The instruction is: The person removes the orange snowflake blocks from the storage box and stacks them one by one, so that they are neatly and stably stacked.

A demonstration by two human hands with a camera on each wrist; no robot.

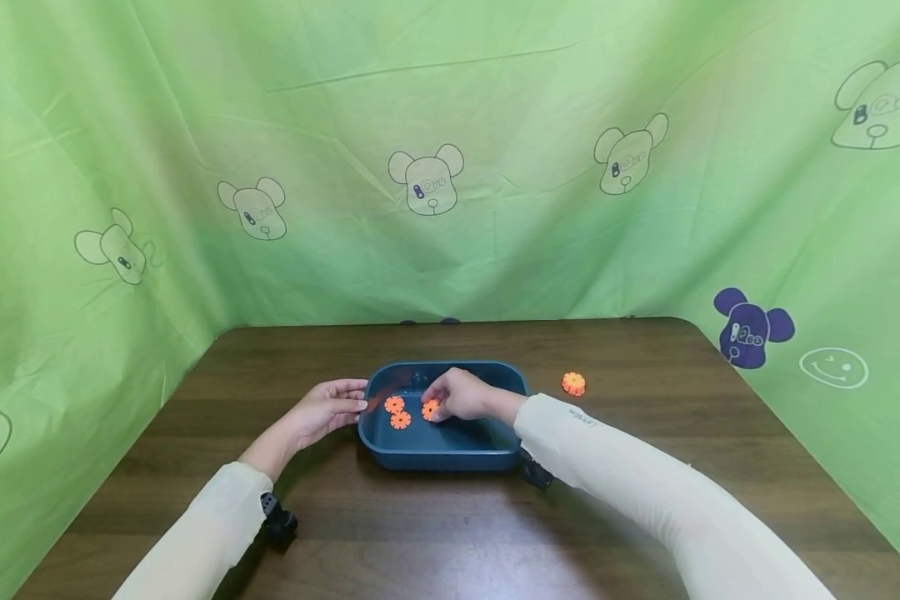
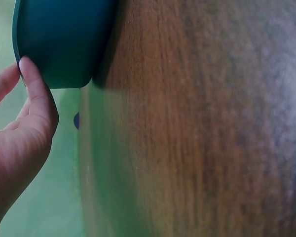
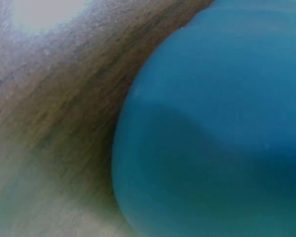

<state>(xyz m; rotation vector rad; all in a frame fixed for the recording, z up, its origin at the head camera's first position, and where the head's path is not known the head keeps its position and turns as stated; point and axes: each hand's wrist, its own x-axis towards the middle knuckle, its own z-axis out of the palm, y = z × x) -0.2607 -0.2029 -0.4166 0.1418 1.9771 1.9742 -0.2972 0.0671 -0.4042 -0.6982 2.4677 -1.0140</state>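
A dark blue plastic basin (image 1: 442, 460) sits on the table. My left hand (image 1: 332, 408) is at its left end; in the left wrist view the thumb (image 2: 35, 84) and a finger pinch the rim. My right hand (image 1: 461, 395) reaches down inside the basin, its fingertips on an orange flower-shaped disc (image 1: 430, 410). Left of it, a second orange disc (image 1: 394, 404) and a third orange disc (image 1: 401, 420) lie on the basin floor, edge to edge. The right wrist view shows only the basin's outer wall (image 3: 212, 123), without the hand.
Right of the basin, a small stack of orange discs (image 1: 573, 383) stands on the brown wooden table (image 1: 390, 533). A green curtain (image 1: 510, 250) printed with mouse heads surrounds the table at the back and sides. My right sleeve (image 1: 607, 450) crosses the basin's right end.
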